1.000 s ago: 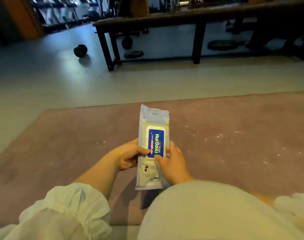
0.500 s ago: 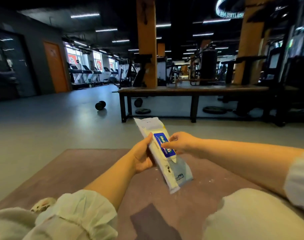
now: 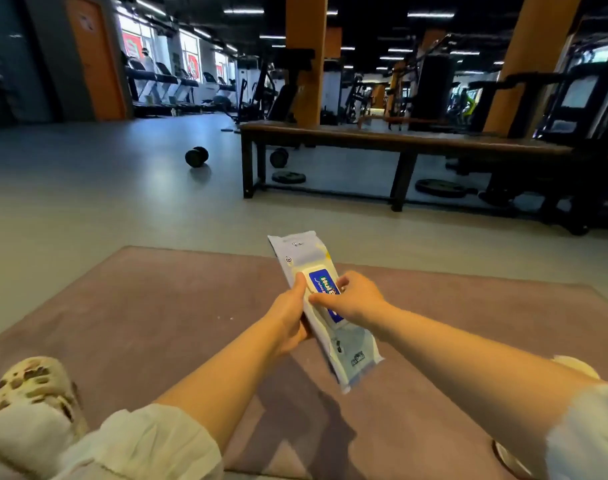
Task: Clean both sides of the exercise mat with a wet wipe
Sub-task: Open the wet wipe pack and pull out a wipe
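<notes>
Head view puts the wet wipe pack (image 3: 325, 306) in front of me, lifted clear above the exercise mat (image 3: 157, 306), its long axis running away from me and leaning a little to the left at the far end. My left hand (image 3: 288, 318) is wrapped around the pack's left edge, thumb lying on top near the lid. My right hand (image 3: 353, 299) comes in from the right side, fingers curled over the blue-labelled flip lid (image 3: 325, 289), thumb at the lid's near-left edge; I cannot tell whether the lid has begun to lift. The two hands sit close together on the pack's middle, with the right hand the one on the lid. I judge no wipe is out yet, so the mat, spread beneath and reaching out to both sides, is uncleaned. The opening pull likely runs along the pack's length.
</notes>
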`<state>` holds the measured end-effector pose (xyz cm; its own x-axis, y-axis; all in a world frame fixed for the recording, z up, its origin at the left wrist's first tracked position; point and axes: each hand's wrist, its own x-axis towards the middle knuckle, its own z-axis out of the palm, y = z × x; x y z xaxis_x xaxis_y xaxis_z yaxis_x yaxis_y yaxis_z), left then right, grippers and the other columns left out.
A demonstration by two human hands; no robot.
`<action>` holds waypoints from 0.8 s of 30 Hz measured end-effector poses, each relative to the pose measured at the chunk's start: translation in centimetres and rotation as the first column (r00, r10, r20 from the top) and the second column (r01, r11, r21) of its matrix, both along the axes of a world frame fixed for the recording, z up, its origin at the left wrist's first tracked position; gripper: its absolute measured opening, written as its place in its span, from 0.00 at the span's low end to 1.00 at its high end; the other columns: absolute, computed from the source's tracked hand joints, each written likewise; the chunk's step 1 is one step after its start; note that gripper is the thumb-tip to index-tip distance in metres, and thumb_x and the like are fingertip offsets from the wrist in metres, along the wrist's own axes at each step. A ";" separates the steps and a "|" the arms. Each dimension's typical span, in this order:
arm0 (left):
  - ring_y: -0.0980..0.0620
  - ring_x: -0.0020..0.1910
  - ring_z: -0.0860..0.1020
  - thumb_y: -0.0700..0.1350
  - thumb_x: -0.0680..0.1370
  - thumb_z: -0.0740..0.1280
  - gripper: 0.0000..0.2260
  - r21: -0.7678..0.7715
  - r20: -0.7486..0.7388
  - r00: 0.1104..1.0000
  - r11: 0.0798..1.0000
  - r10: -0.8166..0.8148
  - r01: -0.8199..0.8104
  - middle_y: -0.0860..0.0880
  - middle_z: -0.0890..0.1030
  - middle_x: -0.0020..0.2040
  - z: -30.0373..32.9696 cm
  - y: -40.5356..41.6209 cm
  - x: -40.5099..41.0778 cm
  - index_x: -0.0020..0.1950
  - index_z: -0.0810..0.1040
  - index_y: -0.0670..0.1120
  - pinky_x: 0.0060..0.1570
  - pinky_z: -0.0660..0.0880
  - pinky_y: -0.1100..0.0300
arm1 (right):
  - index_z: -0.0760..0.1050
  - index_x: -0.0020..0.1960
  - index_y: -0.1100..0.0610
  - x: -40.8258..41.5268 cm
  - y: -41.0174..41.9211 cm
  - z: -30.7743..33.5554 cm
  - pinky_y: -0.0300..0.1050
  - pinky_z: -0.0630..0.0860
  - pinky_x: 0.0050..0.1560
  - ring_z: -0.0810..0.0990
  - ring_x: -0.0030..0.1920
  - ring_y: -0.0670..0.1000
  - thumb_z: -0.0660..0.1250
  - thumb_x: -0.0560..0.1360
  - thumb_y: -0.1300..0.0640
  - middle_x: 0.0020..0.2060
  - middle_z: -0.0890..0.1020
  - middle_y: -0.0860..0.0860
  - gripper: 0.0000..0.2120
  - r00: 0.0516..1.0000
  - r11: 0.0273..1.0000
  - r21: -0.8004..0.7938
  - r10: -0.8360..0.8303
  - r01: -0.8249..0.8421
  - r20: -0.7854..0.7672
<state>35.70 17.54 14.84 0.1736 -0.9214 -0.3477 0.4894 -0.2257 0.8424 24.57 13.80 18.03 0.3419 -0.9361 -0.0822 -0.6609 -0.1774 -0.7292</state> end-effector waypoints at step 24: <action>0.43 0.58 0.77 0.57 0.81 0.52 0.18 0.147 -0.090 0.989 0.984 0.115 -0.101 0.44 0.80 0.58 -9.6 -1.2 4.1 0.53 0.77 0.48 0.59 0.72 0.46 | 0.76 0.56 0.57 -0.2 -4.6 -11.8 0.49 0.71 0.48 0.74 0.51 0.55 0.71 0.70 0.65 0.51 0.75 0.51 0.16 0.992 0.885 -0.447 -0.116 0.129 0.056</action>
<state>39.76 16.34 5.20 0.2278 -0.8391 -0.4939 0.5957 -0.2811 0.7524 24.41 9.22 6.23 0.2181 -0.9052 0.3647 -0.6798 -0.4091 -0.6087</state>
